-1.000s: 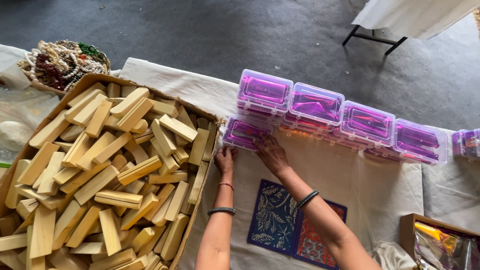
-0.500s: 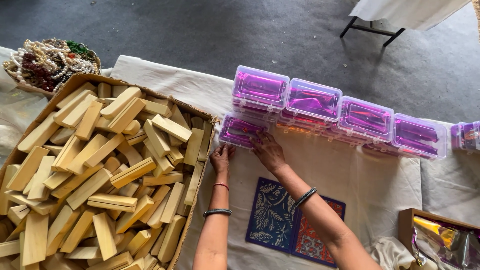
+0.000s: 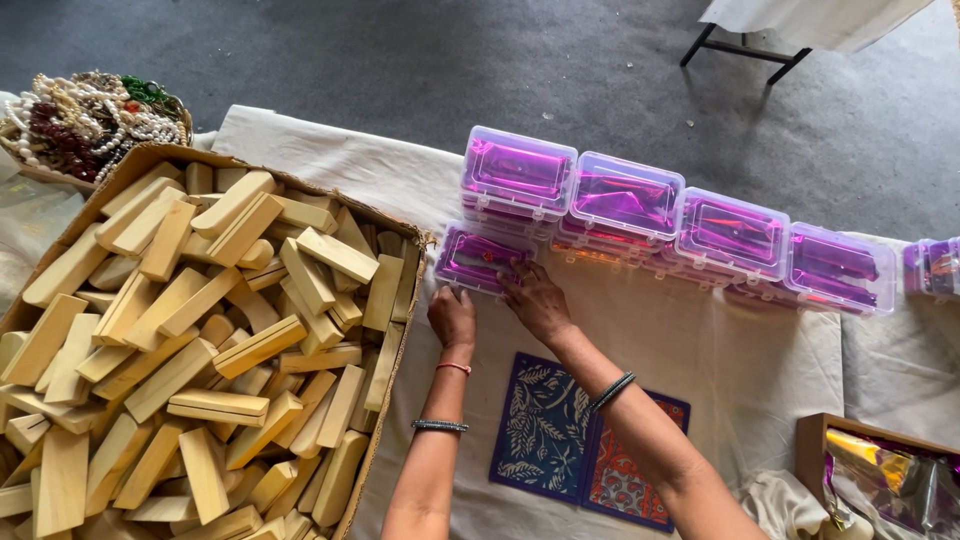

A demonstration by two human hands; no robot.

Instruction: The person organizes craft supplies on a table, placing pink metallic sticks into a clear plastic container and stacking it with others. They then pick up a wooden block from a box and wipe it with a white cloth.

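We have 1 view only, from a camera worn on the head, looking steeply down at the cloth-covered surface (image 3: pixel 700 350) from above and fairly close. Our own forearms enter from the bottom edge, the far side of the surface lies toward the top, and grey floor (image 3: pixel 400 60) shows beyond it.

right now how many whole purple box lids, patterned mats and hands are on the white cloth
purple box lids: 5
patterned mats: 2
hands: 2, left hand and right hand
total: 9
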